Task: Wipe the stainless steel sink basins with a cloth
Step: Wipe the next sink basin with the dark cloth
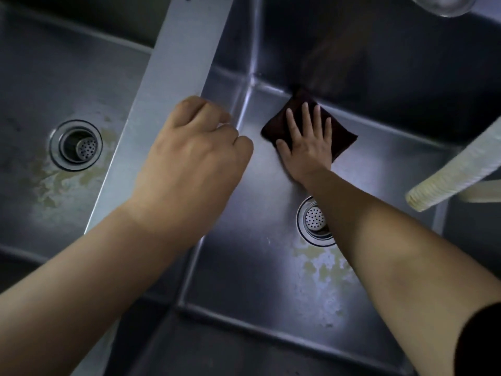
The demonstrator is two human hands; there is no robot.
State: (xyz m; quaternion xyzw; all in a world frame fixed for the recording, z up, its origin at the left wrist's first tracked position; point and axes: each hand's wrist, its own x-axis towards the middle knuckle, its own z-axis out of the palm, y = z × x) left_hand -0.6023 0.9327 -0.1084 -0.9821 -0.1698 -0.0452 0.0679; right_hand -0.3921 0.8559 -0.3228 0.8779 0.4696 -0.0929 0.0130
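The right hand (307,146) is pressing flat, fingers spread, on the dark cloth (309,126) at the right basin's (244,280) upper-centre corner, scrubbing; the left hand (189,158), loosely curled and seemingly empty, is bracing near the divider (168,77).

The head camera looks steeply down, close above a double sink (173,85), mostly over its right basin (260,267).
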